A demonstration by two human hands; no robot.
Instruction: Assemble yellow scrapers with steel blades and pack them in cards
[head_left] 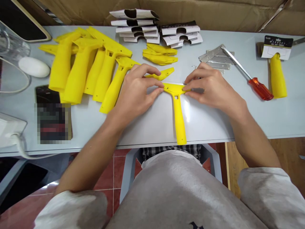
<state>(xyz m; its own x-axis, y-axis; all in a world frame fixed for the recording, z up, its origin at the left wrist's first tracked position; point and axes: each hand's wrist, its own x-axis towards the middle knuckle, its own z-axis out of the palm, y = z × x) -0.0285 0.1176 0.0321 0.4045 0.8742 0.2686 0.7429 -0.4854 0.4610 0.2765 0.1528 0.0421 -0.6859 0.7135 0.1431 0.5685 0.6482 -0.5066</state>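
From my distant seat, through the head camera, I look down on a long white table [145,135]. Next in size is a heap of yellow handles [79,71] at the left, overlapping, most of their rounded grips pointing toward the wearer. In the middle, the left hand [138,90] has thumb and forefinger pinched on one end of a yellow T-shaped handle [179,119]; the right hand [211,84] pinches the other end of its crossbar the same way. This handle is between the hands, its grip reaching the table's front edge. Beyond them I see two stacks of folded white-and-black cards [147,24], side by side. A dark phone [51,109], partly pixelated, lies near the heap. At far right is a carded handle [278,78], yellow, with a black-and-white card over its top. Left of it rests a red-gripped screwdriver [260,89], its tip over some flat metal plates [214,58] just beyond the right hand. Smallest are thin yellow pieces [160,54] in front of the cards, and one loose yellow piece [166,73] by the left fingers.
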